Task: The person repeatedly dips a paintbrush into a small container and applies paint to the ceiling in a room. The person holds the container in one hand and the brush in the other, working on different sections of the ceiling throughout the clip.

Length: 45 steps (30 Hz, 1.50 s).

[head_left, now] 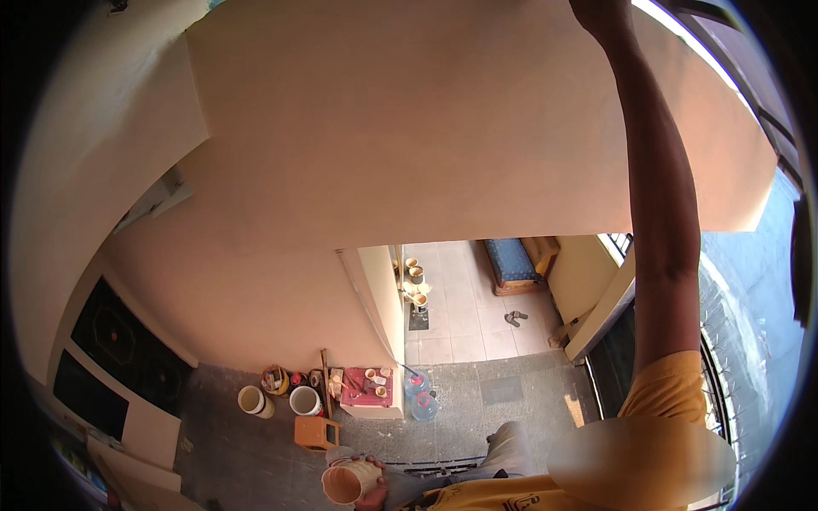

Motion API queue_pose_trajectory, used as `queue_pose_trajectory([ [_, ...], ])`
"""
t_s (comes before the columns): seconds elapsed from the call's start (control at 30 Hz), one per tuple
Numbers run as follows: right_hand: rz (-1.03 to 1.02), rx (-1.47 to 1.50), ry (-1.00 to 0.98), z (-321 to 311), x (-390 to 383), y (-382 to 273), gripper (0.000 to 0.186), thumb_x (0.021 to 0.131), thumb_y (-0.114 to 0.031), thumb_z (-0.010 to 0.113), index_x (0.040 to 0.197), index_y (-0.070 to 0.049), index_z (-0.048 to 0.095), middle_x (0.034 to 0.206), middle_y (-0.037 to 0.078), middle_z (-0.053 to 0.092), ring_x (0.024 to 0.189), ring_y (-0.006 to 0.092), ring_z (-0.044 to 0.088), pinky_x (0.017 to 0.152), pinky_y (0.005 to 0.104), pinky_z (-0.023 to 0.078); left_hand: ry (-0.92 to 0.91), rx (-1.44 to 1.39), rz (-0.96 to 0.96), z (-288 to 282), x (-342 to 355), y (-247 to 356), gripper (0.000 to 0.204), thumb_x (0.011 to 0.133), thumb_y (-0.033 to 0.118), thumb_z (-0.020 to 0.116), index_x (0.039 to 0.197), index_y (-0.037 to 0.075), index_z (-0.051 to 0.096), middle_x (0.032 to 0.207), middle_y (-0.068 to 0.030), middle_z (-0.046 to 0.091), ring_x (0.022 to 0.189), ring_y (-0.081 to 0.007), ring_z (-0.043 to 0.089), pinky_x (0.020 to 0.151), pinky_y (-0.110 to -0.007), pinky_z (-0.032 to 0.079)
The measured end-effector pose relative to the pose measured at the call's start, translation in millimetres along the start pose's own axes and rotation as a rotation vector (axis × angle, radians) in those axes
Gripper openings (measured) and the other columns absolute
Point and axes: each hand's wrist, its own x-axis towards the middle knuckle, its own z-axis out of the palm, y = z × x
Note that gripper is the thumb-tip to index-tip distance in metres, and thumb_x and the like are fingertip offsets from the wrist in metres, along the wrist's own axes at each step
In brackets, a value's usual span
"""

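At the bottom of the view my left hand (373,487) is wrapped around a cream-coloured plastic tub (344,484), tilted so that its open mouth faces up. The inside looks tan. My right arm stretches up to the top edge, where my right hand (603,17) is against the peach-coloured wall (409,128). Its fingers are cut off by the frame, so whether they hold anything is hidden.
Far below on the grey floor stand white buckets (305,400), an orange stool (316,433), a red-topped ledge (366,387) with cups, and clear water jugs (423,406). A doorway shows a tiled floor (460,315) and a blue-cushioned seat (513,260). Metal railings (720,400) run at right.
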Motion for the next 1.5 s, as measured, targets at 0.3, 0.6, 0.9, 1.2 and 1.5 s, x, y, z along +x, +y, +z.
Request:
queue_pose_trajectory([
  [0.3,-0.647,0.018,-0.359,45,-247,-52,0.026,0.072,-0.007,0.077,0.094,-0.015,0.067,0.093,0.002,0.064,0.083,0.022,0.065,0.068,0.0354,0.056,0.023,0.02,-0.011,0,1,3,0.046,0.098,0.038,0.065,0.139,0.019,0.057,0.139,-0.0129,0.051,0.132,-0.0333,0.048,0.095,-0.053,0.057],
  [0.6,0.24,0.596,-0.313,-29,-165,57,0.012,0.087,-0.006,0.077,0.098,-0.002,0.073,0.089,0.003,0.074,0.085,0.0129,0.068,0.079,0.0296,0.054,0.03,0.047,0.009,2,-1,5,0.046,0.098,0.038,0.065,0.139,0.019,0.057,0.138,-0.0128,0.051,0.131,-0.033,0.049,0.095,-0.053,0.057],
  [0.9,-0.267,-0.213,0.164,-129,-59,141,0.023,0.094,-0.02,0.076,0.079,-0.004,0.07,0.078,0.009,0.071,0.069,0.0189,0.068,0.062,0.032,0.052,0.019,0.071,0.0,3,11,9,0.046,0.098,0.037,0.065,0.139,0.019,0.057,0.138,-0.0126,0.052,0.131,-0.0327,0.049,0.095,-0.053,0.057],
  [1.2,-0.17,0.228,-0.556,-90,-337,23,0.02,0.076,0.002,0.08,0.092,-0.009,0.072,0.099,0.007,0.071,0.09,0.0254,0.07,0.076,0.0349,0.058,0.022,0.065,0.004,-5,7,9,0.045,0.098,0.037,0.065,0.139,0.019,0.057,0.138,-0.0124,0.052,0.131,-0.0324,0.049,0.095,-0.052,0.057],
  [1.5,0.254,0.141,0.249,-158,-256,148,0.009,0.089,0.001,0.077,0.095,-0.005,0.073,0.093,0.005,0.074,0.085,0.0154,0.073,0.076,0.0286,0.057,0.015,0.062,0.008,-7,-2,7,0.045,0.098,0.036,0.065,0.139,0.019,0.057,0.138,-0.0122,0.052,0.131,-0.0321,0.049,0.095,-0.052,0.057],
])
